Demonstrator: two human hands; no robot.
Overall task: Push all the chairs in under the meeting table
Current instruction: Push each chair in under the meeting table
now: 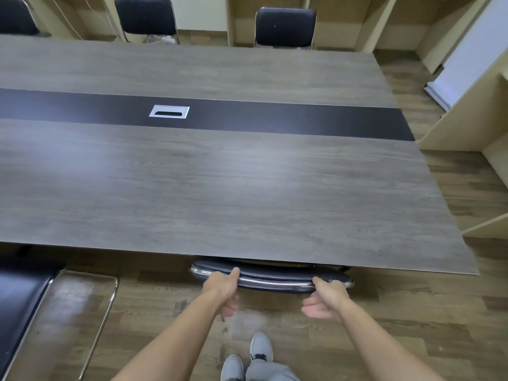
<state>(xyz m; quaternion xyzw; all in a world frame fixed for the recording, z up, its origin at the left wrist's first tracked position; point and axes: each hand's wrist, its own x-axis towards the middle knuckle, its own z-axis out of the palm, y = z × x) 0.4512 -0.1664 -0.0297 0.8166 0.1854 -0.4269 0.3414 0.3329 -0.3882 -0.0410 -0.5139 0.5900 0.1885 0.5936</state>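
Observation:
The long grey wood meeting table [247, 188] fills the view. Right in front of me a black chair [275, 274] with a chrome rail is tucked under the near edge, and only the top of its back shows. My left hand [224, 291] lays its thumb on the left part of that back, its fingers loosely curled below and apart from it. My right hand [324, 298] touches the right end with its thumb, fingers loosely curled and holding nothing. Another black chair [19, 303] with a chrome frame stands out from the table at the lower left.
Three black chairs stand along the far side: one at the left [13, 17], one in the middle [145, 16], one at the right [286, 26]. Beige shelving [467, 119] lines the right wall. My grey shoes [247, 358] are on the wood floor.

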